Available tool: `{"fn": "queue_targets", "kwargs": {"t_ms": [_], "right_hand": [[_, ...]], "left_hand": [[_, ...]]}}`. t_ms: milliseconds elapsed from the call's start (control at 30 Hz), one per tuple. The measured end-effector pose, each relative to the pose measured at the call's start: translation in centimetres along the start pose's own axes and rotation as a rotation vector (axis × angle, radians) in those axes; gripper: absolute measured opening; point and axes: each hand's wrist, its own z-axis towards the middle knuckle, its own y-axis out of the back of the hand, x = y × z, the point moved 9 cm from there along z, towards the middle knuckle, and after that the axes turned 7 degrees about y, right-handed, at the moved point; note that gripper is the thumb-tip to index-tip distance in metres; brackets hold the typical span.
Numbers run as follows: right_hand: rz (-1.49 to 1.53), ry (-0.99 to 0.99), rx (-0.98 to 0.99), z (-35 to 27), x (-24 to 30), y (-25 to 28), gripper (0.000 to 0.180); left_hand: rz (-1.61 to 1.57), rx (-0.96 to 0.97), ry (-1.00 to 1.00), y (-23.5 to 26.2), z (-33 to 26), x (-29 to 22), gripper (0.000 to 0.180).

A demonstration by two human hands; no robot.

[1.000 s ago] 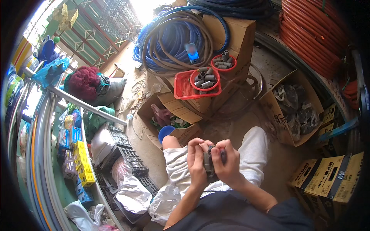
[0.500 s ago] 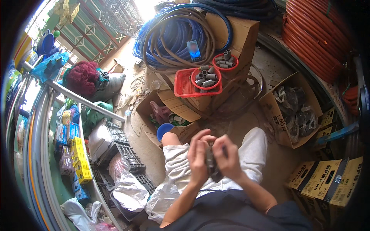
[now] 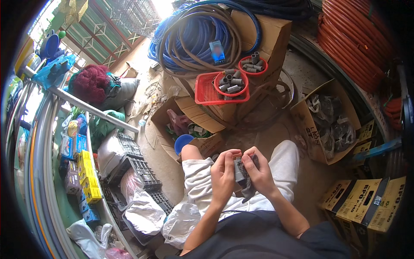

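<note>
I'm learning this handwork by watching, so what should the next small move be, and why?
Probably a slight turn of the grey piece with the left hand, against the dark cloth-like material. The right hand holds that material along the piece's right side, while part of the piece's surface nearer the left hand shows uncovered.

- The held piece (image 3: 239, 172) is between the left hand (image 3: 223, 172) and the right hand (image 3: 260, 173).
- Before them, pipe pieces (image 3: 234, 89) lie in baskets (image 3: 253, 73).
- Behind the baskets, toward left, is the hose coil (image 3: 202, 32).
- Crates (image 3: 145, 173) stand left, a carton (image 3: 313, 140) right.
</note>
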Motion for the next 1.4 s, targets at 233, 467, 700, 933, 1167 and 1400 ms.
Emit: {"fn": "queue_targets", "kwargs": {"t_ms": [233, 467, 700, 933, 1167, 1400], "right_hand": [[0.081, -0.038, 0.007, 0.3, -0.3, 0.0, 0.02], [0.114, -0.055, 0.052, -0.1, 0.2, -0.4, 0.019], [0.11, -0.054, 0.021, -0.9, 0.2, -1.0, 0.019], [0.015, -0.022, -0.014, -1.5, 0.7, -1.3, 0.018], [-0.216, 0.141, -0.048, -2.2, 2.7, -0.5, 0.019], [0.081, 0.129, -0.036, -0.7, 1.4, -0.3, 0.019]], "left_hand": [[0.151, 0.02, -0.078, -1.0, -1.1, -1.6, 0.025], [0.092, 0.021, -0.216, -1.3, -1.9, -1.9, 0.026], [-0.016, 0.085, -0.065, -0.2, -0.6, -1.2, 0.028], [0.0, -0.064, -0.183, 0.7, -0.5, -2.8, 0.023], [-0.025, 0.009, -0.001, -0.1, -0.7, -1.0, 0.019], [0.252, 0.085, -0.418, -2.4, -3.6, -4.7, 0.019]]}}
